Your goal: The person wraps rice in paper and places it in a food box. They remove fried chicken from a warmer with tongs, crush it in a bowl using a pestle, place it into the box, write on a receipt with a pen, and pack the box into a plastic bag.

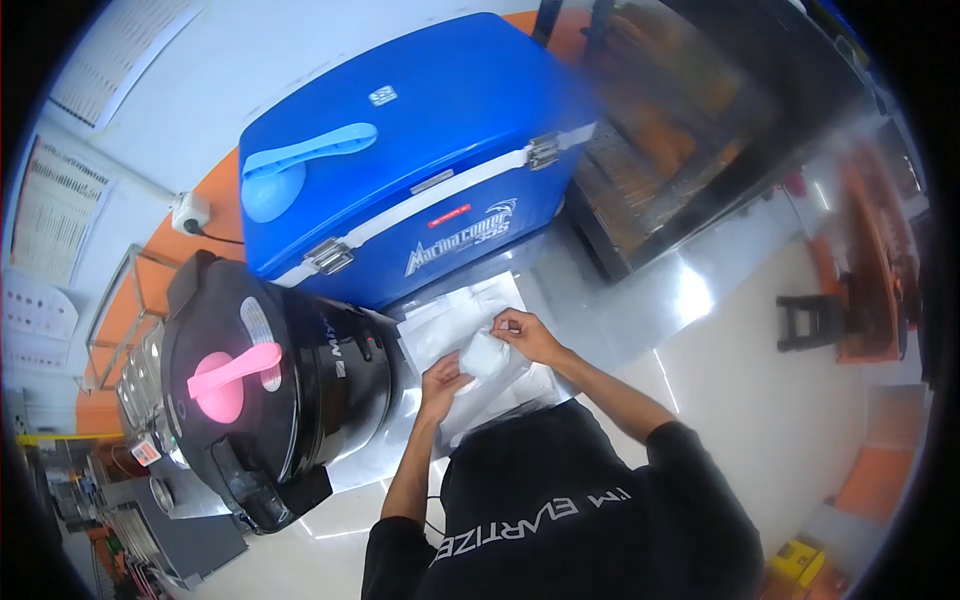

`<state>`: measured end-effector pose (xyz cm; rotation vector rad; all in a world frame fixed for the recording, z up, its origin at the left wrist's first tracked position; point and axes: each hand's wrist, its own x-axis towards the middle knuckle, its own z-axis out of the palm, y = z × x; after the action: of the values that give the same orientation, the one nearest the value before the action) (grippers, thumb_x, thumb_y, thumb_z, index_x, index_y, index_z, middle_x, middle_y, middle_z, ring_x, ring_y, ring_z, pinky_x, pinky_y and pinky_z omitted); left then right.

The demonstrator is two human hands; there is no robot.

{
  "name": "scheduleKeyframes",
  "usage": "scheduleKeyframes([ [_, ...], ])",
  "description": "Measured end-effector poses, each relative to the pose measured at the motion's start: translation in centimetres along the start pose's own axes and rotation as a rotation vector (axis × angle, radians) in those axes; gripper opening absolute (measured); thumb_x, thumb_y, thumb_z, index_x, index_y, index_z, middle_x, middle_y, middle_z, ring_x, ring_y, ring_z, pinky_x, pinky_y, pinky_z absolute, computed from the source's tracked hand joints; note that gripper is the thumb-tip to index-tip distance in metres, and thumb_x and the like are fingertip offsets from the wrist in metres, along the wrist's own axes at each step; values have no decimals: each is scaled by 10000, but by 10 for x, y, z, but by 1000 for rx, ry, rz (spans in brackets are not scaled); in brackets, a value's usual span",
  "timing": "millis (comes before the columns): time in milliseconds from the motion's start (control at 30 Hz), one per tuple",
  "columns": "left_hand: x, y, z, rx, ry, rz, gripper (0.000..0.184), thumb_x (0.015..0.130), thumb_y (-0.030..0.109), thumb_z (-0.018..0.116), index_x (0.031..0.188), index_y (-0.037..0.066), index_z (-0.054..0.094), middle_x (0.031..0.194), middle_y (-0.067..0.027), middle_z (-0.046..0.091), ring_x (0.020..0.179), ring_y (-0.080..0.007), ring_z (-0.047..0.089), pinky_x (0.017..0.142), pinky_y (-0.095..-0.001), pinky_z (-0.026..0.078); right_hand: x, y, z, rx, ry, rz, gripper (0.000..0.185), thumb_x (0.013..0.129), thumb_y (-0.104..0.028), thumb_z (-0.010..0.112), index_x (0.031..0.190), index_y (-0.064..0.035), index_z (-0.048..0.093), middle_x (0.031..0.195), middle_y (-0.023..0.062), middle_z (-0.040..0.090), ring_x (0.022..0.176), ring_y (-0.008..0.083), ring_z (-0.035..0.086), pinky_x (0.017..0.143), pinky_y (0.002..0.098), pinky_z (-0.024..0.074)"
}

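Between my two hands is a small white item [484, 355], perhaps wrapped or folded, above white paper sheets [430, 335] on the metal counter. My left hand [443, 383] is at its lower left edge, with fingers curled against it. At its upper right, my right hand [522, 335] pinches the edge between thumb and fingers. The sheets overlap and reach up toward the blue cooler box. What the white item is made of or contains cannot be made out.
A blue cooler box [400, 170] bears a light blue scoop [275, 190]. Left of the sheets stands a black cooker [330, 370] with a pink scoop [222, 390] on its lid. A dark metal rack [620, 240] is at the upper right, a stool [810, 322] beyond the counter.
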<state>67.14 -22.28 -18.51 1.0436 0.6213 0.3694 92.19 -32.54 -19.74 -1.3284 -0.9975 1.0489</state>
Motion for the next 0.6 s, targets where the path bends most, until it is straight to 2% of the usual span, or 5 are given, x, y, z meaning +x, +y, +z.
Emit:
scheduleKeyframes([
  [167,11,-1,11,-36,74,-40,570,880,-108,749,1427,-22,611,1231,-117,752,1119,-192,714,999,-319,560,3,-26,-6,262,38,535,557,1091,-486,569,1335,4,672,1238,84,677,1122,142,615,950,324,523],
  [267,16,-2,13,108,63,-40,599,860,-88,792,1427,-25,610,1200,-107,758,1101,-185,716,988,-321,568,0,-44,5,149,53,504,684,1076,-598,518,1273,29,706,1171,97,705,1134,161,615,972,334,511],
  [400,25,4,25,114,2,37,586,791,-36,877,1338,22,676,1155,-98,764,1045,-178,714,940,-316,578,1,-59,15,-41,40,423,689,1064,-565,562,1276,78,688,1213,172,719,1144,239,648,995,357,491],
  [533,35,-19,40,423,482,438,527,747,33,934,1216,29,693,1036,-77,756,889,-173,682,803,-345,557,2,-55,23,10,329,406,698,1026,-573,619,1195,100,701,1062,178,743,1007,229,678,919,367,513],
  [600,27,-3,45,682,422,399,503,828,93,888,1267,17,654,998,-84,749,829,-178,671,759,-353,545,3,-55,26,-94,481,414,698,1013,-575,637,1154,105,706,1015,187,746,948,232,685,874,372,525],
])
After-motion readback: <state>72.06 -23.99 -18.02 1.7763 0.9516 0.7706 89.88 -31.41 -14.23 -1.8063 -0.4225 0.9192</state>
